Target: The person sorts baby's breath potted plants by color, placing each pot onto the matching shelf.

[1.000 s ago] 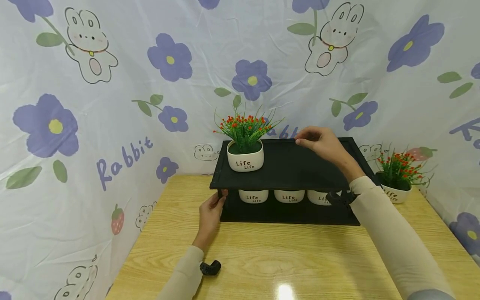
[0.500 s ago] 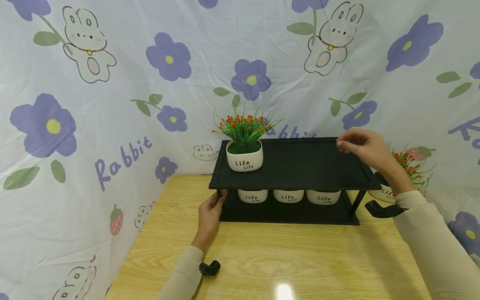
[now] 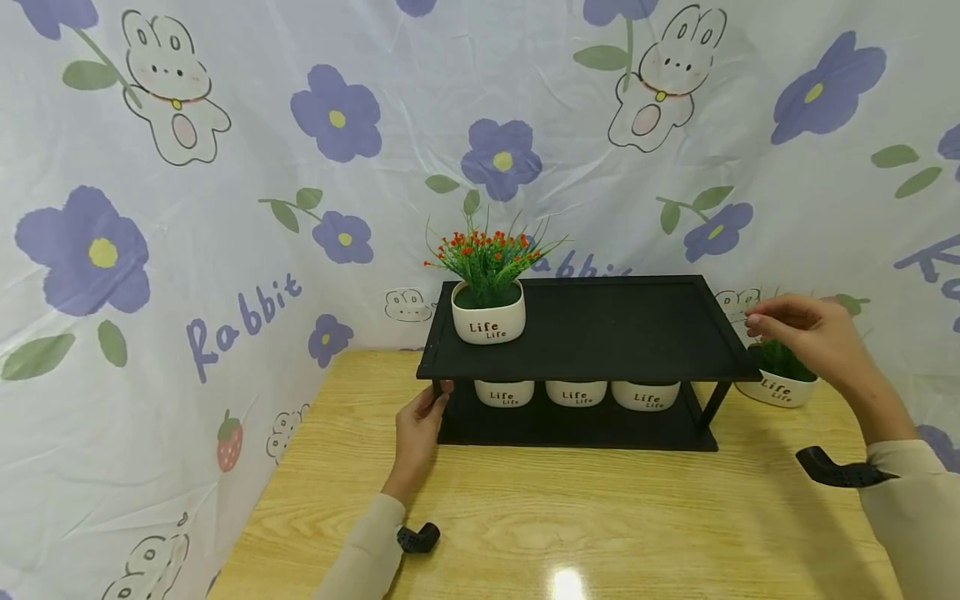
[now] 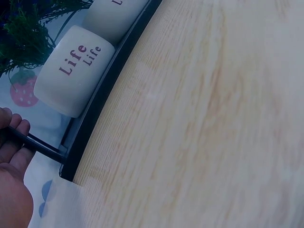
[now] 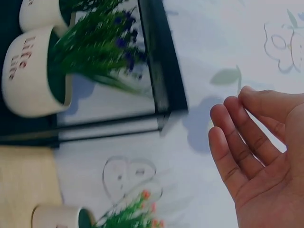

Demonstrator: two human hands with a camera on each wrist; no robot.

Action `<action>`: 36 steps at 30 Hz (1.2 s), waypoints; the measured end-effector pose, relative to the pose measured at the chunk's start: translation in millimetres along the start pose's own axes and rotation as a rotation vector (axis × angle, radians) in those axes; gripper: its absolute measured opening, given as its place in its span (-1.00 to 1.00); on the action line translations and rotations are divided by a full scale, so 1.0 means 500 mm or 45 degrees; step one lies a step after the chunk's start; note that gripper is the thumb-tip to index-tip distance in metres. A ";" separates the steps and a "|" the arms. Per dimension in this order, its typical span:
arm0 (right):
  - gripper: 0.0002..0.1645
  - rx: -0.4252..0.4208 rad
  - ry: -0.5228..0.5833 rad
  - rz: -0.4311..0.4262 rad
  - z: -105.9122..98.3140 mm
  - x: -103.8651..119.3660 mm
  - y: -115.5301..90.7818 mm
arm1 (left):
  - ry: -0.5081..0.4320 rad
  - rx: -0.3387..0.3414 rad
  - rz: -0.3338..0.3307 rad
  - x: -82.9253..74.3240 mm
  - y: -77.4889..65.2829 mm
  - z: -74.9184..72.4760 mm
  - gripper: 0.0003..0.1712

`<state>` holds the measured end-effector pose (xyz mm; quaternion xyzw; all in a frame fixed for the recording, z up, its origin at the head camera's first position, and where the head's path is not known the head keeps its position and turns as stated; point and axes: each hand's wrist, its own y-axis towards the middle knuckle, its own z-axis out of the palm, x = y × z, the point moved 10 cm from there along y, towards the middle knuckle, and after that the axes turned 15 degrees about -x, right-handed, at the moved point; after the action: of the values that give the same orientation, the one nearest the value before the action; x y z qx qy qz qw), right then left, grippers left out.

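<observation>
A black two-tier shelf stands on the table. My left hand holds its front left post, and in the left wrist view the fingers curl around that post. On the top tier, at the left, sits a white "Life" pot of red flowers and green grass. To the right of the shelf, my right hand hovers with loosely bent fingers and nothing in them. Behind and below it is another white potted plant, its flowers mostly hidden by the hand in the head view.
Three white pots line the lower tier, their plants hidden under the top board in the head view. In the right wrist view one has dark purple flowers. A printed cloth hangs behind the wooden table.
My right hand has moved from above the top tier rightward and down, past the shelf's right end to the potted plant there. My left hand has stayed on the post.
</observation>
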<state>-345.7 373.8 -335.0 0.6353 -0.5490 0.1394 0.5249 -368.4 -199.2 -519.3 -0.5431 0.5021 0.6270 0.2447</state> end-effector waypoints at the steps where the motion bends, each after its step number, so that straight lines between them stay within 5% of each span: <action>1: -0.75 -0.004 -0.006 0.012 -0.010 -0.009 -0.007 | 0.000 0.000 0.001 0.000 0.000 0.000 -0.65; 11: -0.76 -0.114 -0.155 0.109 -0.093 -0.094 -0.074 | 0.018 -0.001 0.000 -0.001 -0.002 0.000 -0.64; 15: -0.81 -0.195 -0.078 0.092 -0.124 -0.116 -0.088 | 0.003 -0.009 0.010 -0.001 0.000 -0.001 -0.64; 24: -0.53 -0.395 0.202 -0.047 -0.184 -0.149 -0.108 | -0.017 -0.020 0.023 -0.001 0.002 -0.002 -0.66; 31: -0.48 -0.565 0.285 0.124 -0.222 -0.230 -0.123 | -0.011 0.001 0.026 -0.007 -0.003 0.001 -0.64; 36: -0.48 -0.566 0.158 0.252 -0.212 -0.286 -0.137 | -0.026 -0.003 0.019 -0.006 -0.002 0.000 -0.65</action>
<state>-296.9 529.0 -434.2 0.4377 -0.5924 0.1047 0.6682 -366.8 -198.2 -516.7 -0.5331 0.5029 0.6350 0.2444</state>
